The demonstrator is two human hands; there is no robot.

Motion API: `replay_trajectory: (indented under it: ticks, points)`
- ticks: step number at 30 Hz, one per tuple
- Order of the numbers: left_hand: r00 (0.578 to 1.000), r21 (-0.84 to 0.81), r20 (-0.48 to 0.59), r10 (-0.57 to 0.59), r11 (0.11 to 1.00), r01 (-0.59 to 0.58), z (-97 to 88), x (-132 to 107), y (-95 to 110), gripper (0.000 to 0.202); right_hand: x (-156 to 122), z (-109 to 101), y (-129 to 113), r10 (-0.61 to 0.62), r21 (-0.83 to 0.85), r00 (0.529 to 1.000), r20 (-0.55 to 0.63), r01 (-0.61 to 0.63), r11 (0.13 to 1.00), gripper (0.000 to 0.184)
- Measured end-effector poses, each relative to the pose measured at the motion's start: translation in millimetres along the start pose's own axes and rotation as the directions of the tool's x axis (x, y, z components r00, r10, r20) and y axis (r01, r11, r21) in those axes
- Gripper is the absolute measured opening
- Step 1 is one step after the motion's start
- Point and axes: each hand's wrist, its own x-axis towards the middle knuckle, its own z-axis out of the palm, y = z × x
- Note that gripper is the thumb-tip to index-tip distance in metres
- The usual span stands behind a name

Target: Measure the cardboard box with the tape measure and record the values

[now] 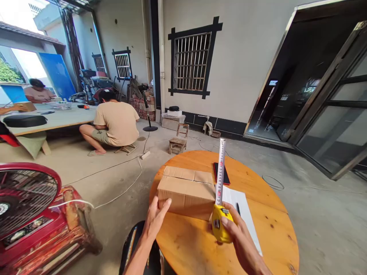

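Observation:
A closed cardboard box [186, 194] rests on the round wooden table [195, 240]. My left hand [156, 217] is at its front left corner, thumb stretched away from the fingers; the fingertips seem to lie against the box's side. In my right hand [236, 229] is a yellow tape measure [221, 225], by the box's right end. Its blade [220, 172] sticks out upward, numbers facing me. Beside the box lie a white sheet of paper [249, 217], a black pen [238, 208] and a dark phone-like slab with a red edge [226, 173].
A red fan [25, 214] stands close on my left, with a white cord across the floor. A black seat [133, 244] is under the table's near left side. Further off are a squatting person [117, 118], a long worktable [65, 116] and a small wooden chair [178, 143].

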Motion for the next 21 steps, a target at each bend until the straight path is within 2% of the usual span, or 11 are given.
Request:
replay_trajectory:
  ticks: [3,7,10,12,15,17,19,21]
  points:
    - [1.000,0.074,0.009,-0.025,0.997,0.024,-7.6,4.9,8.1,0.050,11.8,5.6,-4.9,-0.002,0.017,0.999,0.045,0.001,1.000,0.063]
    - [0.999,0.184,-0.055,-0.003,0.983,0.013,-17.9,15.6,20.4,0.066,49.7,12.3,-28.4,-0.047,0.086,0.995,0.088,0.040,0.995,0.053]
    - [0.997,0.249,-0.030,0.074,0.966,-0.064,-17.9,17.3,21.7,0.067,83.2,16.2,-44.2,-0.051,0.087,0.995,0.088,0.044,0.995,0.042]
    - [0.988,0.248,0.017,0.153,0.957,-0.152,-15.8,15.2,17.0,0.062,90.1,18.4,-48.4,-0.058,0.096,0.994,0.089,0.050,0.994,0.041]
    - [0.971,0.225,0.051,0.235,0.944,-0.240,-13.4,12.0,6.1,0.055,67.0,23.7,-41.6,-0.019,0.154,0.981,0.193,-0.011,0.988,0.045]
    - [0.971,0.216,0.050,0.234,0.947,-0.239,-12.7,12.2,1.0,0.054,37.5,29.8,-29.0,0.106,0.201,0.947,0.304,-0.173,0.964,0.048]
    - [0.971,0.198,0.055,0.231,0.951,-0.238,-11.8,14.5,-0.5,0.053,8.7,38.1,-13.1,0.271,0.264,0.891,0.364,-0.378,0.888,0.052]
    - [0.968,0.176,0.065,0.242,0.952,-0.250,-10.6,17.8,0.8,0.052,-10.7,47.5,1.9,0.435,0.368,0.822,0.368,-0.558,0.743,0.054]
